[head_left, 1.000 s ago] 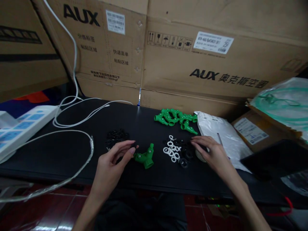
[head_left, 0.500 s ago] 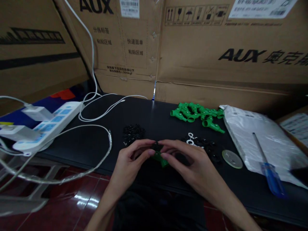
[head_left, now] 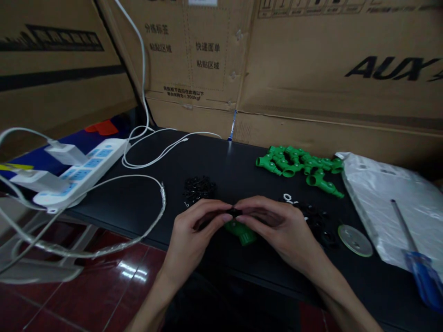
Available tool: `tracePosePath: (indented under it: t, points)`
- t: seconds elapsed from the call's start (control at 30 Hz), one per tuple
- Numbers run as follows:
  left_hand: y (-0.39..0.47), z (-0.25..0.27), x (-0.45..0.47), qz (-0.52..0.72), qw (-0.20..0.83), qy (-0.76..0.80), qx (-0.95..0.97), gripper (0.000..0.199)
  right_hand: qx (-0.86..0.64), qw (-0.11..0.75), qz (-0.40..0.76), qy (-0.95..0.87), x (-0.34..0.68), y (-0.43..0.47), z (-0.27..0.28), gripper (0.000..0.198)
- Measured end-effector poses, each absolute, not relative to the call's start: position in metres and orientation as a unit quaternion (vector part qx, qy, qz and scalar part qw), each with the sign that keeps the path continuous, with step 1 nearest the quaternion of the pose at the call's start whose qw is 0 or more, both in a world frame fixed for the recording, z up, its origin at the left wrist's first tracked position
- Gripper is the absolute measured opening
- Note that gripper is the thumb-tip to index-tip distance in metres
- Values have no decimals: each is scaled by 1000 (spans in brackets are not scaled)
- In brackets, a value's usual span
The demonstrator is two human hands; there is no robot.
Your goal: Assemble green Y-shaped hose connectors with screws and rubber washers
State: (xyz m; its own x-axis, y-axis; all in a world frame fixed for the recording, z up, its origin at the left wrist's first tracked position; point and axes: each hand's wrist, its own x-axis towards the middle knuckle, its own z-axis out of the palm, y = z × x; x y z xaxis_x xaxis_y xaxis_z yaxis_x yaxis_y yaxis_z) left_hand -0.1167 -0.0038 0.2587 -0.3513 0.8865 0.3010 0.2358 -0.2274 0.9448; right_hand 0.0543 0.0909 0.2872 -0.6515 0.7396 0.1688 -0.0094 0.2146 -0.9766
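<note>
My left hand [head_left: 194,223] and my right hand [head_left: 277,221] meet over the near part of the black table, each with thumb and forefinger pinched together. Between the fingertips is a small black part [head_left: 235,212], mostly covered, so its exact kind does not show. Just under it is a green plastic pipe-like fitting [head_left: 246,236], partly hidden by the fingers. A pile of small black pieces [head_left: 200,186] lies beyond my left hand. Beyond my right hand are white rings [head_left: 287,198] and loose black parts [head_left: 316,219].
Several green fittings [head_left: 294,161] lie toward the back right. A clear disc [head_left: 355,240], a white plastic bag [head_left: 380,184] and a blue-handled screwdriver [head_left: 424,279] are on the right. At left are a white power strip [head_left: 86,170] and looping cables [head_left: 164,196]. Cardboard boxes [head_left: 294,87] stand behind.
The whole view has shifted, so the table things appear further right. My hands stay pinched together, and more of the green fitting shows below them.
</note>
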Motion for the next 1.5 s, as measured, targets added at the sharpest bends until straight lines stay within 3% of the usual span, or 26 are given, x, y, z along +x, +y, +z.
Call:
tracePosePath:
  t: [0.4,0.67,1.1,1.5]
  points:
    - [-6,257,-114,616,284,565,469,16,-254,303,622,-676,55,91,288,19]
    - [-7,257,-114,599,272,568,495,12,-245,304,582,-713,54,92,283,21]
    - [-7,258,-117,588,200,563,546,22,-259,246,764,-537,56,92,295,22]
    - [-7,259,-117,581,191,559,561,17,-271,239,705,-611,58,94,296,22]
